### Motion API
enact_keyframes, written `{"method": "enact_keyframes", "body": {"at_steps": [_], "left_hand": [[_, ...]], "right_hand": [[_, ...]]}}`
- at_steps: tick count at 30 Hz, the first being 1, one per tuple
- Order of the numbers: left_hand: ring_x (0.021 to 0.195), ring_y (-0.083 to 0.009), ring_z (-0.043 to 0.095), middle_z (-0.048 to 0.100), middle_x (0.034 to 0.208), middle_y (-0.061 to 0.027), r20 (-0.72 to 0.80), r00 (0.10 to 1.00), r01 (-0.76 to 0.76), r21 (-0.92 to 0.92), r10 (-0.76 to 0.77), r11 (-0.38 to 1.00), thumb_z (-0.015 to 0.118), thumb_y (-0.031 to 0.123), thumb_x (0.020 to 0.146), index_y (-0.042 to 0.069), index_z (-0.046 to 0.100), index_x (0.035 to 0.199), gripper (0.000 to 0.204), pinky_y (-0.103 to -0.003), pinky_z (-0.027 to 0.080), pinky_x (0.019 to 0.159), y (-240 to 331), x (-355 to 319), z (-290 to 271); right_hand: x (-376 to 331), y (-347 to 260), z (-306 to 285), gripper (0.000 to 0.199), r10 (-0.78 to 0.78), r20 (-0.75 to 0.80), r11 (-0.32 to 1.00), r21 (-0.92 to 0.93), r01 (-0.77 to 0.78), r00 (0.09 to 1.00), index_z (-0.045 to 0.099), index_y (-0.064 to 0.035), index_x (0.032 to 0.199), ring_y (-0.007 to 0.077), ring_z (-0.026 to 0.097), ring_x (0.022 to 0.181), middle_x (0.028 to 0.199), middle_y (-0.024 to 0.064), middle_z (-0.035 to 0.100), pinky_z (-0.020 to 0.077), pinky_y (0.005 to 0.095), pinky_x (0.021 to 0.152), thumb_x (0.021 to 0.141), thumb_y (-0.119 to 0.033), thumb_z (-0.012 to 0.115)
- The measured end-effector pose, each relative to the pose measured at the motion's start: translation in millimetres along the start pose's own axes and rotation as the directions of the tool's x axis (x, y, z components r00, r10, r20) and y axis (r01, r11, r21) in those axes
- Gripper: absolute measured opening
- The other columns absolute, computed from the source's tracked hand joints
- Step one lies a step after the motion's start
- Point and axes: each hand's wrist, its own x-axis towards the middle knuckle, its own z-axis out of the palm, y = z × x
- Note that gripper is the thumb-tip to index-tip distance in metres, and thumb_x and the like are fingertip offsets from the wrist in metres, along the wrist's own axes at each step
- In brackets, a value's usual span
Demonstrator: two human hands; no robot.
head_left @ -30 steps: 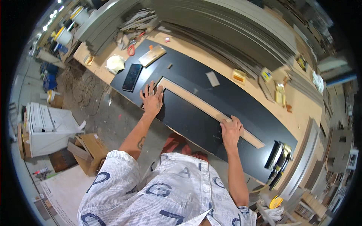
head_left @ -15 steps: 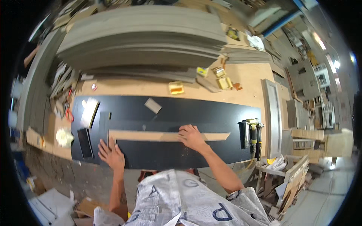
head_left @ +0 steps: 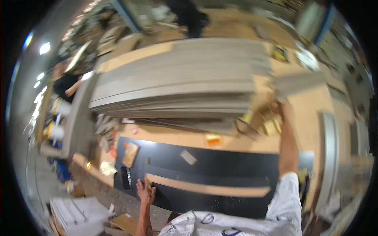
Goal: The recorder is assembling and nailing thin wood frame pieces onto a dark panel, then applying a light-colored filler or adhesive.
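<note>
Your left hand [head_left: 146, 193] was at the near edge of the dark panel [head_left: 224, 169], toward the near left corner of the counter [head_left: 307, 118], its fingers spread and released at the left end of the pale wooden strip [head_left: 208, 189]. That strip lay on the panel, running lengthwise near the counter's near edge. A phone [head_left: 126, 179] lay at the panel's left end, with a wooden block [head_left: 130, 154] beyond it and a small light rectangular piece [head_left: 188, 157] farther right. Past the panel's far edge sat a yellow box with an orange inside [head_left: 213, 140]. Your right hand [head_left: 282, 108] reached far across toward the counter's right side, beside yellow boxes [head_left: 271, 127]; blur hid whether its fingers grasped anything. Beyond your strip, a stack of grey boards [head_left: 177, 80] covered much of the counter's far part.
</note>
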Motion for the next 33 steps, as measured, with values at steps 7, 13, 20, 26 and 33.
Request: {"method": "enact_keyframes", "body": {"at_steps": [7, 13, 20, 26, 33], "left_hand": [[0.146, -0.0474, 0.011, 0.007, 0.160, -0.0235, 0.224, 0.969, 0.124, -0.063, -0.108, 0.990, 0.061, 0.061, 0.085, 0.028, 0.028, 0.153, 0.082, -0.057, 0.022, 0.112, 11.3, 14.1, 3.4], [0.148, -0.0451, 0.004, 0.002, 0.162, -0.0211, 0.301, 0.950, 0.125, -0.107, -0.088, 0.986, 0.054, 0.067, 0.087, 0.030, 0.021, 0.155, 0.085, -0.058, 0.017, 0.113, 9.0, 11.3, 1.4], [0.147, -0.0452, 0.006, 0.003, 0.162, -0.0209, 0.319, 0.948, 0.063, -0.179, -0.003, 0.982, 0.059, 0.063, 0.086, 0.029, 0.027, 0.153, 0.082, -0.060, 0.018, 0.113, 17.9, 33.2, 17.7], [0.145, -0.0467, 0.012, 0.009, 0.160, -0.0211, 0.153, 0.986, 0.091, -0.137, -0.069, 0.986, 0.067, 0.051, 0.083, 0.026, 0.030, 0.152, 0.082, -0.064, 0.021, 0.110, 24.4, 14.8, 3.4], [0.137, -0.0492, 0.029, 0.030, 0.151, -0.0254, 0.047, 0.992, 0.120, -0.212, -0.113, 0.970, 0.060, 0.044, 0.088, 0.016, 0.053, 0.133, 0.054, -0.060, 0.027, 0.107, 33.8, 17.3, -10.3]], "right_hand": [[20.0, 50.9, 17.7, 0.079, 0.533, -0.051, 0.771, -0.381, -0.510, 0.844, 0.059, -0.0049, 0.118, 0.0395, 0.064, 0.102, 0.112, 0.0230, 0.065, 0.0525, 0.0459, 0.084, 0.083, -0.075, 0.049], [24.8, 147.2, 54.3, 0.064, 0.360, -0.028, 0.933, -0.014, -0.360, 0.933, 0.057, -0.0018, 0.118, 0.0403, 0.065, 0.101, 0.106, 0.0257, 0.066, 0.0523, 0.0495, 0.084, 0.090, -0.059, 0.052], [13.8, 315.4, 21.3, 0.040, 0.022, -0.282, 0.823, -0.539, -0.178, 0.959, 0.061, -0.0013, 0.115, 0.0449, 0.063, 0.086, 0.105, 0.0249, 0.066, 0.0513, 0.0518, 0.080, 0.087, -0.030, 0.059], [-9.3, 177.4, 8.8, 0.045, 0.451, 0.328, 0.877, -0.336, -0.344, 0.830, 0.055, 0.0017, 0.128, 0.0362, 0.060, 0.096, 0.116, 0.0232, 0.062, 0.0487, 0.0461, 0.085, 0.094, -0.028, 0.055], [-206.8, 130.5, -66.4, 0.048, 0.438, 0.240, 0.831, 0.258, -0.492, 0.866, 0.046, -0.0035, 0.140, 0.0281, 0.064, 0.086, 0.115, 0.0240, 0.063, 0.0538, 0.0356, 0.069, 0.098, -0.026, 0.051]]}}
